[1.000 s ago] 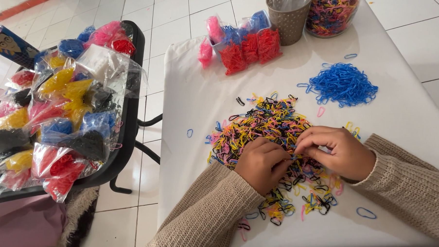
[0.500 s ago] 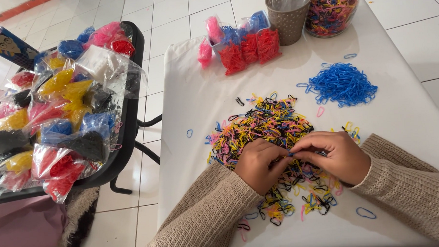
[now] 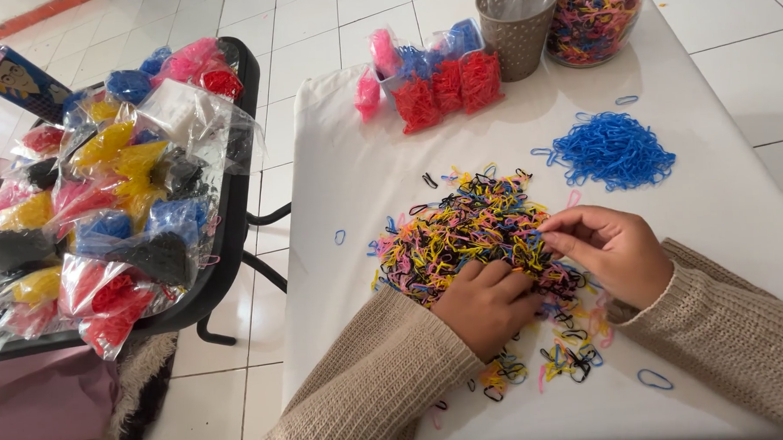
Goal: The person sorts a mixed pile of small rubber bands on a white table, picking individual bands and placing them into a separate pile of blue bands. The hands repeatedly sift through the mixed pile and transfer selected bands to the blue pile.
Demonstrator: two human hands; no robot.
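- The left hand [image 3: 486, 305] lay knuckles-up on the near edge of the mixed pile of small elastic bands [image 3: 470, 235], its fingers curled down into the bands; whether they clasped any I could not tell, since the palm hid them.
- The right hand [image 3: 614, 251] hovered at the pile's right edge, thumb and forefinger pinched together at their tips, apparently on a single blue band, though it was too small to be sure.
- The mixed pile spread on the white desk [image 3: 347, 187] directly ahead of both hands, its long axis running roughly left to right; black, yellow, pink and blue bands were tangled through it.
- A separate heap of blue bands [image 3: 613, 149] lay beyond and to the right of the right hand, well apart from the left, so the right hand was clearly the nearer.
- Stray bands were scattered near the wrists.
- At the desk's far edge stood bagged red, blue and pink bands [image 3: 443, 79], a brown perforated cup [image 3: 517, 33] and a glass jar [image 3: 594, 18] of mixed bands.
- A black chair [image 3: 227, 243] to the left carried many more bags.
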